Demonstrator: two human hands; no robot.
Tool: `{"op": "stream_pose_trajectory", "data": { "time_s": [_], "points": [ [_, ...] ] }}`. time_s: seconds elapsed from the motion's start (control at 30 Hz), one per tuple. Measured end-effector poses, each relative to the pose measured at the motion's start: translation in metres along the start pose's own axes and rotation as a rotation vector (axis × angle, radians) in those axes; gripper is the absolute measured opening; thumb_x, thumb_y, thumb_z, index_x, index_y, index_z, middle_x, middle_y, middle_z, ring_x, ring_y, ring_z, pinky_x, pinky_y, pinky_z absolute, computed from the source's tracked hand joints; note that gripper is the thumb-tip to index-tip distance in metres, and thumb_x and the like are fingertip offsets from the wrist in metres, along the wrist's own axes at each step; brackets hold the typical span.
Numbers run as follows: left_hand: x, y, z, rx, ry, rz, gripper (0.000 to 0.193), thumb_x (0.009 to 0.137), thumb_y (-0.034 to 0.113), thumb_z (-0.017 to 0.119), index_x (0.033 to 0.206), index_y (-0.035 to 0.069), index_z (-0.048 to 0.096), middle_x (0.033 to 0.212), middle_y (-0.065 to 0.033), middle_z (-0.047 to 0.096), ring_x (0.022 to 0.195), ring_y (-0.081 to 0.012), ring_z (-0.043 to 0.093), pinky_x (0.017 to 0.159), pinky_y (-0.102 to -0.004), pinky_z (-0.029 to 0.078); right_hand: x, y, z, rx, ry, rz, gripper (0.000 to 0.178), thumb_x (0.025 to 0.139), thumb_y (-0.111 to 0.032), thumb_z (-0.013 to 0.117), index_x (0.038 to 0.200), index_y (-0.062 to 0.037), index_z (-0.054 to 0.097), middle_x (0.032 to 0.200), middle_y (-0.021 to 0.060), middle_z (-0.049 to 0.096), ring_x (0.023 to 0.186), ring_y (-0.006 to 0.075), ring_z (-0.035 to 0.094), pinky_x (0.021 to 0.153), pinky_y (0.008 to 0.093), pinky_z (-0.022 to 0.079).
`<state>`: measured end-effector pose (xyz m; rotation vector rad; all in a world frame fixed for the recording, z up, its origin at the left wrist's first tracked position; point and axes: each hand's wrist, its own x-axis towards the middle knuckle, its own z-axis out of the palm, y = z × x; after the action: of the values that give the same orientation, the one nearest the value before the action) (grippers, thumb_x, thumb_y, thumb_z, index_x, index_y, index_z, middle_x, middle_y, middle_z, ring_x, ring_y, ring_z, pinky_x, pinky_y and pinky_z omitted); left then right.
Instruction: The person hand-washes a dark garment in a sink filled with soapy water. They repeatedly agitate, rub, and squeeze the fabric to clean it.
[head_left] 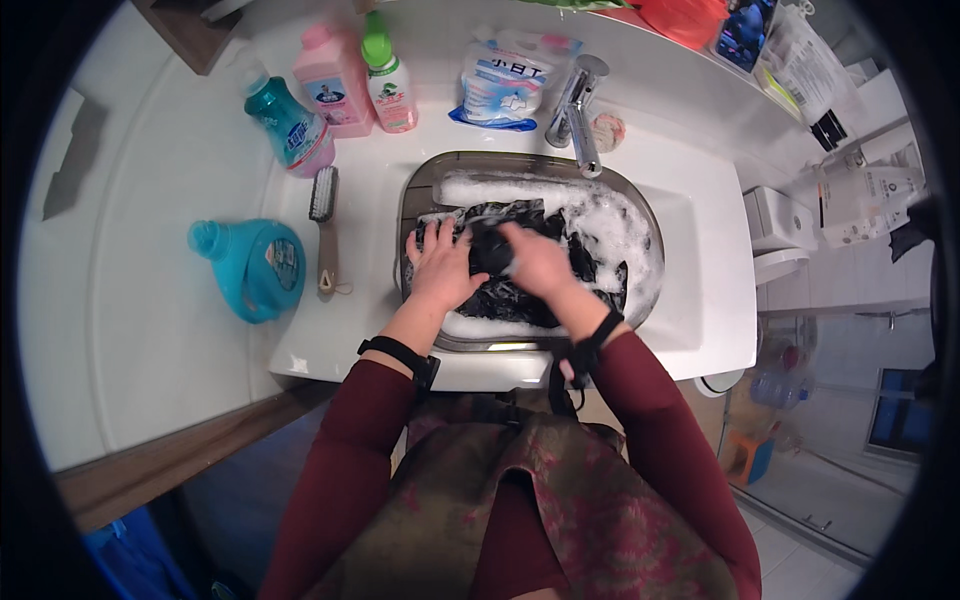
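A wet black garment (510, 302) lies in white suds in a dark see-through wash basin (545, 160), set over the white sink. My left hand (437, 270) rests flat on the garment's left part, fingers spread. Just to its right, my right hand (540, 264) is closed on a bunched fold of the black garment, a little smeared by motion. The underside of that hand and the fingers' exact grip are hidden. Foam (620, 235) gathers along the basin's right side.
A chrome faucet (575, 110) stands behind the basin. On the left are a scrub brush (326, 230), a teal jug (262, 268), a teal bottle (288, 125), a pink bottle (338, 85) and a green-capped bottle (390, 90). A white-and-blue bag (508, 85) sits at the back.
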<state>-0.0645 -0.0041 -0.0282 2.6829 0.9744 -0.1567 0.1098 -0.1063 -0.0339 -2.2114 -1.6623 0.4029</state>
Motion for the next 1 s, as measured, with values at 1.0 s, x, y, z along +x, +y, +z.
{"op": "stream_pose_trajectory", "data": {
  "time_s": [1.0],
  "points": [
    [0.002, -0.002, 0.004, -0.044, 0.057, 0.027, 0.092, 0.075, 0.047, 0.08, 0.152, 0.02, 0.038, 0.155, -0.0165, 0.031, 0.145, -0.0375, 0.025, 0.115, -0.0628, 0.013, 0.008, 0.0, -0.004, -0.103, 0.274, 0.292, 0.047, 0.078, -0.012, 0.068, 0.122, -0.007, 0.052, 0.119, 0.0246, 0.053, 0.095, 0.0443, 0.065, 0.08, 0.0496, 0.056]
  ]
}}
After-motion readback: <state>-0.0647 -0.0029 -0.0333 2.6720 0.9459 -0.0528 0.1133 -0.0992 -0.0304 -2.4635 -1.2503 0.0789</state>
